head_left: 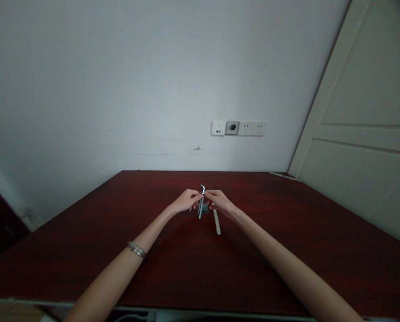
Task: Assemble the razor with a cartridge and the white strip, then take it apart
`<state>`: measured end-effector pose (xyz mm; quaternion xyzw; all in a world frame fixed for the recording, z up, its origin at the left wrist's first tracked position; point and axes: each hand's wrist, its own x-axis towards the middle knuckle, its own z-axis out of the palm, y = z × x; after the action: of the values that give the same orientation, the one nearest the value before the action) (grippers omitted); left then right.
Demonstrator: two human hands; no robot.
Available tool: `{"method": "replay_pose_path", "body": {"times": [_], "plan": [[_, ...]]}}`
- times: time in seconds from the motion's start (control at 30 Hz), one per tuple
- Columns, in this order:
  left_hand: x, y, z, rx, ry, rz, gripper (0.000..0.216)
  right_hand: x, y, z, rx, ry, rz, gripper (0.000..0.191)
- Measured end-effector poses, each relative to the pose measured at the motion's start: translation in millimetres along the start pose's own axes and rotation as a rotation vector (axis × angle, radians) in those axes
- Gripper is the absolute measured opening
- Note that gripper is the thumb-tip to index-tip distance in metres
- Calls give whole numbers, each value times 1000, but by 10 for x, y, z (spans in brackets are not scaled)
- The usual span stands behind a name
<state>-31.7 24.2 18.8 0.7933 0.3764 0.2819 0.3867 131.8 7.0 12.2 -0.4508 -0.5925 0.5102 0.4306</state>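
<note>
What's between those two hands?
Between the left hand and the right hand, the head view shows a bent-topped silver metal piece and a small grey object.

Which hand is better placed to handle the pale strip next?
Probably the right hand: the pale strip is nearer to it, while the left hand is across the shiny metal piece.

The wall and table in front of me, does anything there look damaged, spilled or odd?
Yes, the wall: a dark scuff and a thin horizontal line mar it just above the table. No spill shows on the tabletop. The hooked metal tool appears too small to judge for damage.
</note>
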Motion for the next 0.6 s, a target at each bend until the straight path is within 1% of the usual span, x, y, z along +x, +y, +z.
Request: {"method": "replay_pose_path", "body": {"times": [0.07, 0.13, 0.2, 0.3, 0.33, 0.4, 0.47, 0.53, 0.6], "plan": [[6, -16, -5, -18, -1, 14, 34, -3, 10, 34, 48, -1, -30, 26], [16, -27, -9, -31, 0, 23, 34, 13, 36, 61, 43, 18, -83, 30], [27, -32, -17, -42, -2, 29, 36, 38, 61, 73, 3, 66, -158, 31], [38, -50, -48, -54, -34, 22, 37, 52, 73, 70, -39, 164, -255, 26], [39, -63, -63, -62, -45, 11, 35, 41, 71, 71, -26, 190, -256, 25], [37, -94, -89, -118, -39, -40, 31, -2, 58, 82, 62, 202, -194, 24], [36, -127, -105, -267, 12, -119, 30, -62, 39, 109, 196, 184, -104, 25], [41, -146, -105, -508, 70, -183, 29, -121, 19, 149, 319, 170, -44, 27], [52, -146, -91, -780, 94, -219, 30, -166, 1, 194, 405, 170, -35, 30]]}}
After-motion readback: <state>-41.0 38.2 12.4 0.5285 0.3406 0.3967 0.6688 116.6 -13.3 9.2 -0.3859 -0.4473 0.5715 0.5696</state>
